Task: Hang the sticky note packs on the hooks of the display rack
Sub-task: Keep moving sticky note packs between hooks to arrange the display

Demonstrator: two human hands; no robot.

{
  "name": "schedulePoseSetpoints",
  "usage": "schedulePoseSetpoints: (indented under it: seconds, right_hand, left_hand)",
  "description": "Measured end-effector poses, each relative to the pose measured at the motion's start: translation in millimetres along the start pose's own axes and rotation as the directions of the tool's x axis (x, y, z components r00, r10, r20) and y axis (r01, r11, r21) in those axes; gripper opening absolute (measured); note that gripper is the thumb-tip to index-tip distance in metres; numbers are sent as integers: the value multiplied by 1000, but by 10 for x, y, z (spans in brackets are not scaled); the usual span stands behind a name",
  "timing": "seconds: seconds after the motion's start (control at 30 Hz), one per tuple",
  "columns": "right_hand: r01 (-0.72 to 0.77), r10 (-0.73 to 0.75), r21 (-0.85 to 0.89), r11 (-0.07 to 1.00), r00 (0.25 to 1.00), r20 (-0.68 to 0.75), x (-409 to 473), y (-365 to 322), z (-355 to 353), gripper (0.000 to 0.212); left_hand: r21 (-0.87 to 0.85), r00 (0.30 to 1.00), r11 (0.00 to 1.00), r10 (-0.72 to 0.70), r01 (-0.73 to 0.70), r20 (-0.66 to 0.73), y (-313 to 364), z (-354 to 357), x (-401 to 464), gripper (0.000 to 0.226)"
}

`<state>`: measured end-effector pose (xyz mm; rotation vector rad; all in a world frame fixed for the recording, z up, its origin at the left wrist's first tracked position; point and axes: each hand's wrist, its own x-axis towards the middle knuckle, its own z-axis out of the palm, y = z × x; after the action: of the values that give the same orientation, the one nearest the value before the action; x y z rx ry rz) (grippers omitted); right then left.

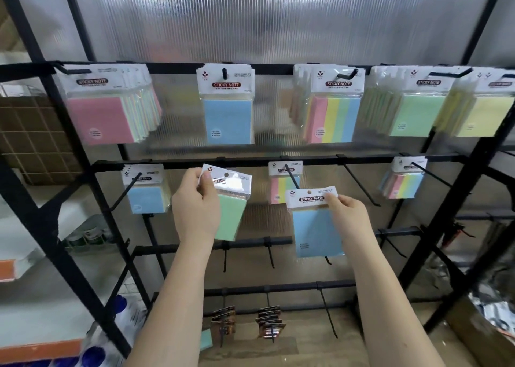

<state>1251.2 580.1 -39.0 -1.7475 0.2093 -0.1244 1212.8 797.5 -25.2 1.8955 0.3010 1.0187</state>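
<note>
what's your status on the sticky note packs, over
Left hand pinching green pack by its header. Right hand pinching blue pack, neither hung yet. Empty hook on middle rail, nothing blocking.

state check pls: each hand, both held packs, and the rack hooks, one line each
left hand: pinching the green pack by its header card
right hand: pinching the blue pack by its header card
green pack: held, tilted, not on a hook
blue pack: held, near upright, hole free, not hung
top-row hooks: all loaded with packs
middle-row bare hook: empty
rainbow pack: hanging on the middle row
</note>
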Motion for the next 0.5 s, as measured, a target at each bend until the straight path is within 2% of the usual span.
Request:
schedulePoseSetpoints:
  seconds: [0.13,0.37,0.5]
  right_hand:
    - [15,-10,106,994,999,-41,-223,-111,-87,31]
    - [123,-100,160,979,984,-147,-402,-245,-321,34]
    - [194,-165,196,961,974,-152,-421,-300,-405,35]
  left_hand:
    - [-16,999,999,-31,32,23,-27,-55,-17,25]
    - [-29,994,998,-46,49,100,52,7,-83,25]
    - [-41,993,997,-61,66,99,91,42,-121,24]
